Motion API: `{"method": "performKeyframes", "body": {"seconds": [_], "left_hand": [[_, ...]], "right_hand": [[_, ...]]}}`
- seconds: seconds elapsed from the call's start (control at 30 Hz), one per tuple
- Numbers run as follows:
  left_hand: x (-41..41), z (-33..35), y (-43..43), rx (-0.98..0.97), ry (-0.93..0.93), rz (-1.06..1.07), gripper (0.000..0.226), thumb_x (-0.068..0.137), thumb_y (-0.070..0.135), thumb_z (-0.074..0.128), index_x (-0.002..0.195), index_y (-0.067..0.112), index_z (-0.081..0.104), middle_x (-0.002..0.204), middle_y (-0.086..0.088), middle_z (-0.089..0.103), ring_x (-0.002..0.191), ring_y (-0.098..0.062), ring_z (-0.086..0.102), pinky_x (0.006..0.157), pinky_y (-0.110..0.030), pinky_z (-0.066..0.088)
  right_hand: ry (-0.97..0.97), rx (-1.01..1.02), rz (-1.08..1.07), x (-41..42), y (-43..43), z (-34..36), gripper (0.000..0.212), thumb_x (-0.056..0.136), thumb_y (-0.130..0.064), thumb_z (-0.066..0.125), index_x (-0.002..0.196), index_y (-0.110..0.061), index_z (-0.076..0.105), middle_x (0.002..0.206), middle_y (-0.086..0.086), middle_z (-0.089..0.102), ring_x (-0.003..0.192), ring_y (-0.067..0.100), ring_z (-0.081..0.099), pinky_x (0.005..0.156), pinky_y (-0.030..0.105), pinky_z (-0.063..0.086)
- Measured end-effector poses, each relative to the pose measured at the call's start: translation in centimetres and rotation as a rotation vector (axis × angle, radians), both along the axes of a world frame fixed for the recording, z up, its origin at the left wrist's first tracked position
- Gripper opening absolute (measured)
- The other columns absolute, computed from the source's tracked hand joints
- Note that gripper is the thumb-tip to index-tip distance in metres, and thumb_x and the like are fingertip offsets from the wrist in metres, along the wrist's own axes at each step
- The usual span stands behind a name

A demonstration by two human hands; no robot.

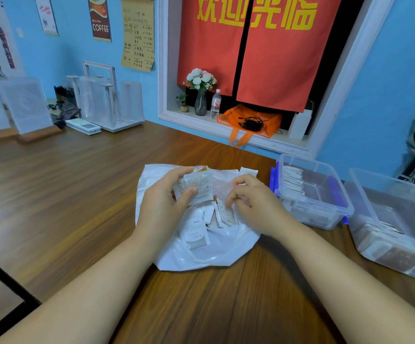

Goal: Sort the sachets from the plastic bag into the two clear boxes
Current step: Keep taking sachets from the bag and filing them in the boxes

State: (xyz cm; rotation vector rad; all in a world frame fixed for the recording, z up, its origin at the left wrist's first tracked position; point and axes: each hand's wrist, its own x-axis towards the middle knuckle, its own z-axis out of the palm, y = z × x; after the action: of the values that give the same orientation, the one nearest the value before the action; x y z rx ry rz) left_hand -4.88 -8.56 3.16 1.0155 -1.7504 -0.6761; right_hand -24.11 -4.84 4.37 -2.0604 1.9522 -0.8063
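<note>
Plastic bag (201, 259), on table: loose sachets (196, 234) inside. Left hand (161, 202) pinches sachet stack (197, 187). Right hand (253, 199) curled over pile; cannot tell its grip. Step: gathering. Next: drop stack into matching 1 of 2 clear boxes (325, 220), right.

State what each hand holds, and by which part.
Left hand grips a few white sachets by their left edge, thumb in front. Right hand curls over the plastic bag; its hold cannot be told.
</note>
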Motion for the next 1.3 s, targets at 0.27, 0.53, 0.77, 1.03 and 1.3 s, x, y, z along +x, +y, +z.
{"method": "performKeyframes", "body": {"seconds": [0.27, 0.53, 0.77, 1.03, 1.3], "left_hand": [[-0.1, -0.2, 0.1, 0.013, -0.026, -0.04, 0.034, 0.087, 0.018, 0.064, 0.119, 0.028, 0.058, 0.106, 0.015, 0.058, 0.108, -0.013, 0.059, 0.089, -0.039, 0.052], [0.0, 0.0, 0.6, 0.013, -0.013, -0.07, 0.034, 0.086, 0.017, 0.065, 0.118, 0.027, 0.059, 0.1, 0.02, 0.058, 0.102, -0.012, 0.061, 0.087, -0.039, 0.052], [0.1, 1.1, 1.8, -0.047, 0.058, -0.101, 0.032, 0.087, 0.015, 0.064, 0.109, 0.037, 0.056, 0.099, 0.027, 0.056, 0.098, -0.003, 0.06, 0.081, -0.025, 0.053], [-2.6, 4.2, 3.7, -0.055, 0.152, -0.19, 0.029, 0.091, 0.015, 0.058, 0.115, 0.03, 0.055, 0.099, 0.025, 0.057, 0.089, 0.015, 0.054, 0.065, -0.004, 0.044], [-7.4, 3.5, 5.2, 0.16, 0.23, -0.36, 0.022, 0.09, 0.013, 0.059, 0.102, 0.032, 0.059, 0.099, 0.013, 0.064, 0.09, 0.0, 0.062, 0.074, -0.024, 0.057]], "right_hand": [[0.072, 0.119, -0.009, 0.3, 1.5, -0.8, 0.036, 0.073, -0.045, 0.075, 0.103, -0.034, 0.059, 0.138, -0.017, 0.032, 0.118, 0.002, 0.038, 0.09, 0.019, 0.032], [0.081, -0.005, -0.021, 0.5, 1.8, -1.8, 0.011, 0.086, -0.032, 0.065, 0.093, -0.023, 0.068, 0.14, -0.008, 0.038, 0.118, 0.008, 0.045, 0.089, 0.021, 0.035], [-0.144, -0.263, -0.023, 0.7, 3.3, 0.1, 0.021, 0.084, -0.015, 0.068, 0.073, -0.029, 0.057, 0.109, -0.011, 0.05, 0.105, -0.003, 0.046, 0.087, 0.008, 0.036], [-0.582, -0.206, -0.099, -0.5, 7.3, 2.2, 0.015, 0.09, -0.015, 0.058, 0.078, -0.022, 0.061, 0.09, -0.015, 0.064, 0.088, -0.001, 0.061, 0.076, 0.017, 0.05], [-1.062, -0.244, -0.225, -3.8, 11.5, 3.6, 0.024, 0.095, -0.011, 0.047, 0.076, -0.018, 0.058, 0.064, -0.005, 0.065, 0.058, 0.006, 0.058, 0.057, 0.021, 0.046]]}}
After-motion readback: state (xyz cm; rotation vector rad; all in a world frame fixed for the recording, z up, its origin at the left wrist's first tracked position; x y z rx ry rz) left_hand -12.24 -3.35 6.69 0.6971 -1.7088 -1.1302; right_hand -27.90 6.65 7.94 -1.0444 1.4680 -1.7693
